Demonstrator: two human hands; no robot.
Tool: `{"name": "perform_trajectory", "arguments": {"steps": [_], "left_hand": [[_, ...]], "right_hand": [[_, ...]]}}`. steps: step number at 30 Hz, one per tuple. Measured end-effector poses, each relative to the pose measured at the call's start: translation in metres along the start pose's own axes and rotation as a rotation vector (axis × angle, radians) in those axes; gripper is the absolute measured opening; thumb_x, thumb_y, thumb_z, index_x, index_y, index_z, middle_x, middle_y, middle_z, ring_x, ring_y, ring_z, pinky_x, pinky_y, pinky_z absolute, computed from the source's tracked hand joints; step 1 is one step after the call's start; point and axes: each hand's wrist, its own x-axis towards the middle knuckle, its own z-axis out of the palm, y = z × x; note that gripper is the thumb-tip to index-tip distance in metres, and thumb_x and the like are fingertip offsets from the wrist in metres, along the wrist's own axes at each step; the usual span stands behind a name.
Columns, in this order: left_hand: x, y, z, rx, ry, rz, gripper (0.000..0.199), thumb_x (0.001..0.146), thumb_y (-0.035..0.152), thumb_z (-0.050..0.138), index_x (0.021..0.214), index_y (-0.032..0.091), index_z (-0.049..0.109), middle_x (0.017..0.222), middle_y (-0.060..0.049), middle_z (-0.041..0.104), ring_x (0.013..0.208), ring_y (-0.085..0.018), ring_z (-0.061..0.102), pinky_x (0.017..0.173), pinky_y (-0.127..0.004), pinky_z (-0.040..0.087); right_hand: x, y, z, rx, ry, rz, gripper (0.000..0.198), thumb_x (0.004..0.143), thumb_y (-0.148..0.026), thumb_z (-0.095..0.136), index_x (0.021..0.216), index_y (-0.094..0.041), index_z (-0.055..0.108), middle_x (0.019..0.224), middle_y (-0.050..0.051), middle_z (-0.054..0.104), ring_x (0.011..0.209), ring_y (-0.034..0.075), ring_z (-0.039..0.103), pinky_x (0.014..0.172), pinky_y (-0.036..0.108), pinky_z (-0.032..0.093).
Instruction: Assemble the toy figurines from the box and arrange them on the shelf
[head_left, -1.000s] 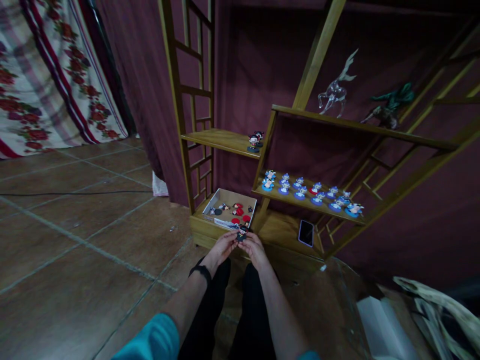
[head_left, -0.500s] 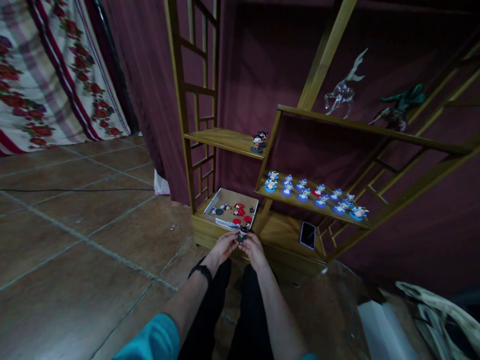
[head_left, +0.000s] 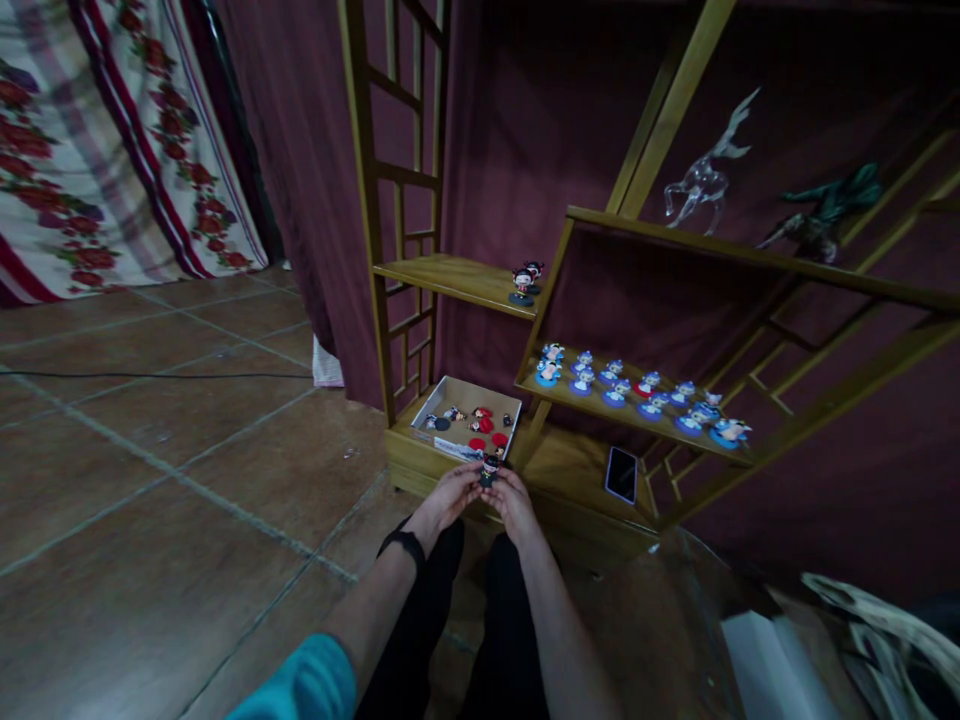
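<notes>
A small dark-haired figurine point(head_left: 489, 470) on a dark round base is held between both hands. My left hand point(head_left: 454, 492) pinches it from one side, and my right hand point(head_left: 514, 500) grips the other. Just beyond the fingers lies an open cardboard box point(head_left: 421, 402) holding several loose figurines point(head_left: 482, 419) and round red bases point(head_left: 499, 439). On the small upper-left shelf point(head_left: 442, 275), two similar figurines point(head_left: 523, 285) stand at the right end.
Several blue and purple figurines point(head_left: 616, 390) stand in two rows on the middle shelf. A phone point(head_left: 621, 475) lies on the lowest board. Higher up are a clear deer statue point(head_left: 701, 188) and a dark green statue point(head_left: 825, 215). A white box point(head_left: 765, 660) sits at lower right.
The view has shifted slightly, so the shelves appear a little further right. Both hands still hold the figurine, which looks a bit more upright.
</notes>
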Motion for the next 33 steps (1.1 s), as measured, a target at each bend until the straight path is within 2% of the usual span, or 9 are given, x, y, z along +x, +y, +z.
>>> {"name": "perform_trajectory", "arguments": {"steps": [5, 10, 19, 33], "left_hand": [[-0.0002, 0.0005, 0.0005, 0.014, 0.014, 0.0, 0.037, 0.067, -0.002, 0.056, 0.1, 0.013, 0.061, 0.074, -0.005, 0.066, 0.053, -0.007, 0.058, 0.055, -0.018, 0.048], [-0.0018, 0.0005, 0.0014, 0.026, 0.007, 0.018, 0.039, 0.063, -0.004, 0.058, 0.098, 0.014, 0.062, 0.081, -0.007, 0.067, 0.059, -0.008, 0.06, 0.057, -0.017, 0.048], [-0.0006, -0.0016, 0.0014, 0.03, 0.024, 0.013, 0.036, 0.062, -0.004, 0.058, 0.092, 0.013, 0.064, 0.073, -0.005, 0.066, 0.051, -0.007, 0.057, 0.052, -0.017, 0.047], [-0.003, -0.0013, 0.0027, -0.019, 0.039, 0.003, 0.03, 0.066, -0.001, 0.057, 0.092, 0.011, 0.064, 0.07, -0.006, 0.065, 0.052, -0.007, 0.057, 0.052, -0.017, 0.047]], "right_hand": [[0.0025, 0.0, 0.0016, -0.025, 0.007, 0.019, 0.035, 0.057, -0.023, 0.067, 0.09, -0.019, 0.056, 0.066, -0.002, 0.064, 0.058, 0.011, 0.06, 0.057, 0.024, 0.05], [0.0026, 0.0013, 0.002, -0.041, -0.021, 0.002, 0.038, 0.056, -0.023, 0.07, 0.09, -0.02, 0.055, 0.073, -0.002, 0.064, 0.06, 0.011, 0.06, 0.056, 0.022, 0.048], [0.0006, 0.0014, 0.0007, -0.049, 0.003, 0.0, 0.035, 0.057, -0.025, 0.069, 0.089, -0.02, 0.056, 0.07, -0.002, 0.064, 0.056, 0.011, 0.06, 0.056, 0.023, 0.048], [0.0003, 0.0019, -0.0012, -0.028, 0.013, 0.002, 0.035, 0.059, -0.028, 0.069, 0.089, -0.018, 0.055, 0.068, 0.002, 0.067, 0.057, 0.013, 0.062, 0.057, 0.025, 0.05]]}}
